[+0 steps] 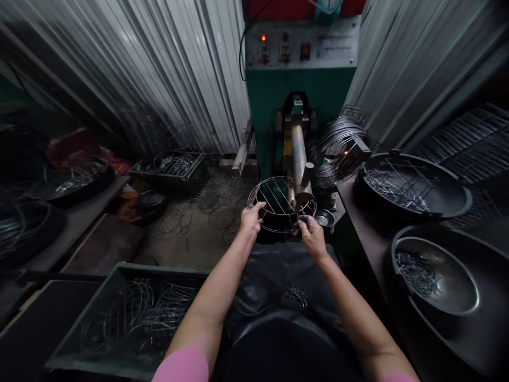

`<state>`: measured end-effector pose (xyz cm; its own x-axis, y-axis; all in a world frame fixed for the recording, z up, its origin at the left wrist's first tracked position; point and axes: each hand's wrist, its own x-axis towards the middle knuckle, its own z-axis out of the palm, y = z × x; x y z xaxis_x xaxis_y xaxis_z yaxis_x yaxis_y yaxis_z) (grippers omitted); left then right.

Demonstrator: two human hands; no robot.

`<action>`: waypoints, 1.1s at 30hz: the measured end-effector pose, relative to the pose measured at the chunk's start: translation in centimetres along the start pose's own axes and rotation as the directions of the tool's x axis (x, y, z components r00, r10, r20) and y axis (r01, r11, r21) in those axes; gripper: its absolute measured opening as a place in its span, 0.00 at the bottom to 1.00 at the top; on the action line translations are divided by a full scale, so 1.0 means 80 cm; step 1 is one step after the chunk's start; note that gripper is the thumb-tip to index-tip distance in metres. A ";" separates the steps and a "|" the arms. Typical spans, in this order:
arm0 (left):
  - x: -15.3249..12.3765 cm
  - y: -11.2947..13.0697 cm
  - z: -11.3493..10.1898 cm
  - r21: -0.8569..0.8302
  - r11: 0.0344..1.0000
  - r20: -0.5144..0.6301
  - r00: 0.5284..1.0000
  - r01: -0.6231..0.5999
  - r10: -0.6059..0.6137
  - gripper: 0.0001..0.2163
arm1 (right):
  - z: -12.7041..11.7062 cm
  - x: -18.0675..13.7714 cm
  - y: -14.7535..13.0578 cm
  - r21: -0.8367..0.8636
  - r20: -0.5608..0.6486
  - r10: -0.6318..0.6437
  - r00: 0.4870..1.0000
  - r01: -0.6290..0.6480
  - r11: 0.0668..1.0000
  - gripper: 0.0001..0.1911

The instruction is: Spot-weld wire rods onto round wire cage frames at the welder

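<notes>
A round wire rack (275, 214), made of thin rings with straight cross wires, is held out level in front of me. My left hand (251, 222) grips its left side, thumb on top of the rim. On the near right part of the rim, the fingers of my right hand (310, 234) are pinched together; whether a short wire is also between them I cannot tell. Just above them, the metal tip of a green machine (301, 188) comes down at the rack's edge. Several short wires (295, 293) lie on the black apron (258, 270) over my lap.
A coil of wire (338, 146) hangs right of the machine. On the right bench stand a black pan (453, 193) and a metal bowl (465, 281), both with short wires. At left, a green crate (85, 331) holds bent wires; another crate (194, 172) stands farther back.
</notes>
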<state>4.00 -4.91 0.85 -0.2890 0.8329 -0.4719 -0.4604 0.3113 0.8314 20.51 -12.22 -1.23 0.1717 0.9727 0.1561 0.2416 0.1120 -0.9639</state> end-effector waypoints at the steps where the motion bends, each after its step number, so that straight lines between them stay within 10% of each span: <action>1: -0.001 0.000 0.000 -0.002 1.000 -0.002 1.000 -0.003 0.003 0.17 | 0.000 0.000 0.000 -0.001 0.000 -0.003 1.000 0.003 1.000 0.10; 11: -0.003 -0.005 -0.032 0.015 0.997 0.020 0.997 0.074 -0.074 0.21 | -0.034 -0.006 0.005 0.109 -0.078 0.104 0.991 -0.096 0.989 0.23; 19: 0.066 0.057 -0.037 0.286 0.944 0.162 0.963 0.163 -0.215 0.17 | -0.117 -0.090 0.116 -0.124 0.012 0.371 0.929 -0.366 0.922 0.21; 27: 0.044 0.030 -0.029 0.147 0.978 0.178 0.969 0.146 -0.172 0.16 | -0.037 -0.053 0.008 0.142 0.020 0.070 0.997 -0.072 0.987 0.14; 33: 0.013 0.011 -0.041 0.019 1.000 0.056 0.998 0.007 -0.008 0.19 | 0.015 -0.024 -0.015 -0.051 0.172 -0.034 0.985 0.043 0.998 0.12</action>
<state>0.52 -5.29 0.16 -0.2381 0.8544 -0.4618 -0.4461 0.3261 0.8334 18.77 -13.96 -0.63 -0.0034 0.9888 0.1490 0.2970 0.1433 -0.9441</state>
